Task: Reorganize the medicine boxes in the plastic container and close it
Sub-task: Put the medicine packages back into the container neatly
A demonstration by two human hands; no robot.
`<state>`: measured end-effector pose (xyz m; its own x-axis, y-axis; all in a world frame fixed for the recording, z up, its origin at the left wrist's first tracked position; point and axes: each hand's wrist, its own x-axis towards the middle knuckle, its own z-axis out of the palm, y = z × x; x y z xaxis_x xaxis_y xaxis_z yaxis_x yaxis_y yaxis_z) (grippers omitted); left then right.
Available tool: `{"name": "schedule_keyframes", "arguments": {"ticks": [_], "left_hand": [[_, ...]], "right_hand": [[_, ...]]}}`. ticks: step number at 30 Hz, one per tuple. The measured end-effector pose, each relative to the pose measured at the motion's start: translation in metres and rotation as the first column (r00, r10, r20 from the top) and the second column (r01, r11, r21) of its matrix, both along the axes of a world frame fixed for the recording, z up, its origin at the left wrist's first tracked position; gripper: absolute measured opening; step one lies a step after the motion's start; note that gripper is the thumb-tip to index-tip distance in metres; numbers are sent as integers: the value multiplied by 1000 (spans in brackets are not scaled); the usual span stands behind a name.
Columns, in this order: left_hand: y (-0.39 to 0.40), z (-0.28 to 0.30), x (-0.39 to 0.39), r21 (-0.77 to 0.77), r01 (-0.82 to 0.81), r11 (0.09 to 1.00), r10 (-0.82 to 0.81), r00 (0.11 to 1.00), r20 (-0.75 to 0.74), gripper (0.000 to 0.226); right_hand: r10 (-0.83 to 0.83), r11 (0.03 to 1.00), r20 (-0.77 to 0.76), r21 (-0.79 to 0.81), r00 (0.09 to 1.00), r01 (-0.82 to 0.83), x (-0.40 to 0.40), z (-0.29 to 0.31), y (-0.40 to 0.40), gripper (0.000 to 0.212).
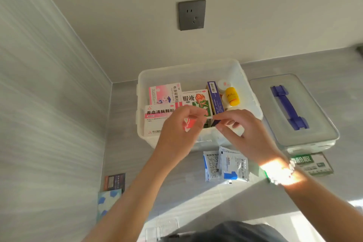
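The container is frosted, translucent plastic, smooth-walled. Its lid is clearer plastic with a glossy blue plastic handle. The medicine boxes are smooth printed cardboard. The sachets look like shiny, crinkled foil. The desk is matt grey, with a faint streaked grain.
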<state>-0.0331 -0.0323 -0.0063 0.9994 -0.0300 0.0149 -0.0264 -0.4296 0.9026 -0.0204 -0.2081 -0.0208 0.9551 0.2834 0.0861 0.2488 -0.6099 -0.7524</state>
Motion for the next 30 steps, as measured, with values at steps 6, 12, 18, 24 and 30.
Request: {"name": "schedule_keyframes", "arguments": {"ticks": [6, 12, 18, 24, 30], "left_hand": [[-39, -44, -34, -65, 74, 995, -85, 980, -178, 11], [-58, -120, -35, 5, -9, 1000, 11, 911, -412, 18], [-67, -169, -34, 213, -34, 977, 149, 817, -557, 50], [-75, -180, -23, 83, -270, 959, 246, 656, -714, 77], [-72, -223, -15, 7, -276, 961, 174, 586, -792, 81]], "right_hand": [[-216, 975, -1, 57, 976, 216, -48, -58, -29, 16], [-439, 898, -303, -184, 846, 400, -65, -113, -45, 34], [-427, 886, -421, -373, 800, 276, -64, -146, -49, 51], [-441, 891, -505, -345, 742, 295, -51, -172, -47, 53], [-375, 920, -618, -160, 691, 357, -49, -184, -36, 56]]}}
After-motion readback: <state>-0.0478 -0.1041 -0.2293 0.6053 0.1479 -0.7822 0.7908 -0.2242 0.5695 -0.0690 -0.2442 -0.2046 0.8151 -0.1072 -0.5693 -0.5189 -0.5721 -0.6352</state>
